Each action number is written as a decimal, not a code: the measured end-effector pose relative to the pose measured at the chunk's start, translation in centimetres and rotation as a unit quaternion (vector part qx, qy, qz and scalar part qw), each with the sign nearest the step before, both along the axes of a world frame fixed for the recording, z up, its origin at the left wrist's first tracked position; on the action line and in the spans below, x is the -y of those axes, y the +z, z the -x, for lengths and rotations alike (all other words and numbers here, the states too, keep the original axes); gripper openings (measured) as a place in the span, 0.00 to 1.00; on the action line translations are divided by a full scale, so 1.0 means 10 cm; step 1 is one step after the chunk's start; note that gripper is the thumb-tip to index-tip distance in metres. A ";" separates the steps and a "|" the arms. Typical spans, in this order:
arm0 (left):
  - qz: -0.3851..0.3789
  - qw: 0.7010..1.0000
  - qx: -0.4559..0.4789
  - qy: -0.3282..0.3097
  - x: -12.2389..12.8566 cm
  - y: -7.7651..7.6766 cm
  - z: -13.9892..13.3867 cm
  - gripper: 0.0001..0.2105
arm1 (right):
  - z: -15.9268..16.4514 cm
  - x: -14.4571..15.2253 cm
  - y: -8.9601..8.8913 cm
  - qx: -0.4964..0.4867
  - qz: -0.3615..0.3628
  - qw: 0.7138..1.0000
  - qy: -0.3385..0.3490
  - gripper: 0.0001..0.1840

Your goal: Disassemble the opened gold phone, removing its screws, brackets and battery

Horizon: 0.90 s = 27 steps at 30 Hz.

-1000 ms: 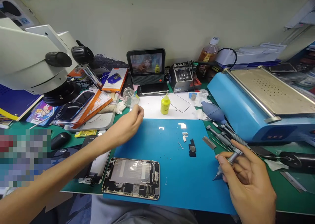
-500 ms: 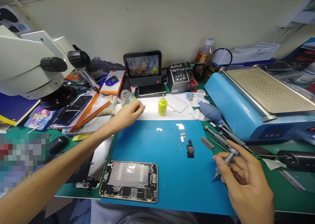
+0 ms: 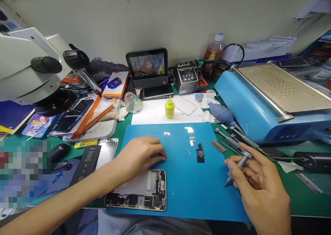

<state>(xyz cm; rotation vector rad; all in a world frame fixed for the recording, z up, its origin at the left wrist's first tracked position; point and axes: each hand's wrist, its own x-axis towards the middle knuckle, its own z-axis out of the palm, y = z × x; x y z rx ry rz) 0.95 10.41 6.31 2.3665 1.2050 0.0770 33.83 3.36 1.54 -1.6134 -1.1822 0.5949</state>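
Microscope (image 3: 31, 69) fills your far left, and the blue heating machine (image 3: 271, 107) takes up the right side of the bench. Between them lies the blue mat (image 3: 181, 180), where the work is.

The opened phone (image 3: 144, 192) sits at the mat's near left corner, its insides facing up, with a black battery (image 3: 86, 162) and a screen panel just beside it on the green bench.

Your left hand (image 3: 141, 154) rests palm down on the mat at the phone's far edge, fingers together and lightly curled, covering part of the upper casing; I cannot tell whether anything is under them. Your right hand (image 3: 258, 190) is well apart from the phone, at the mat's right edge, with thumb and fingers clamped round the screwdriver (image 3: 238, 167), its tip angled down toward the mat.

The yellow bottle (image 3: 169, 108) stands on white paper beyond the mat. Small metal brackets (image 3: 191, 141) and a black part (image 3: 200, 153) lie loose mid-mat.

This looks like the stripping-down stage, with the left hand steadying the phone. The next move, I judge, calls for you to bring the driver tip across to a screw on the board, squarely seated, while keeping clear of the loose parts.
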 end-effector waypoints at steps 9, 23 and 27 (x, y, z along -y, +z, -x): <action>-0.096 0.988 -0.059 -0.103 0.08 -0.13 -0.16 0.10 | 0.00 0.00 -0.01 0.000 0.001 1.000 0.003 0.36; -0.088 0.996 -0.009 -0.030 0.02 -0.17 -0.18 0.11 | 0.02 0.00 0.03 -0.004 -0.002 1.000 0.007 0.36; -0.072 0.997 0.024 -0.035 0.05 -0.09 -0.08 0.09 | 0.02 0.01 0.01 -0.007 -0.005 1.000 0.003 0.36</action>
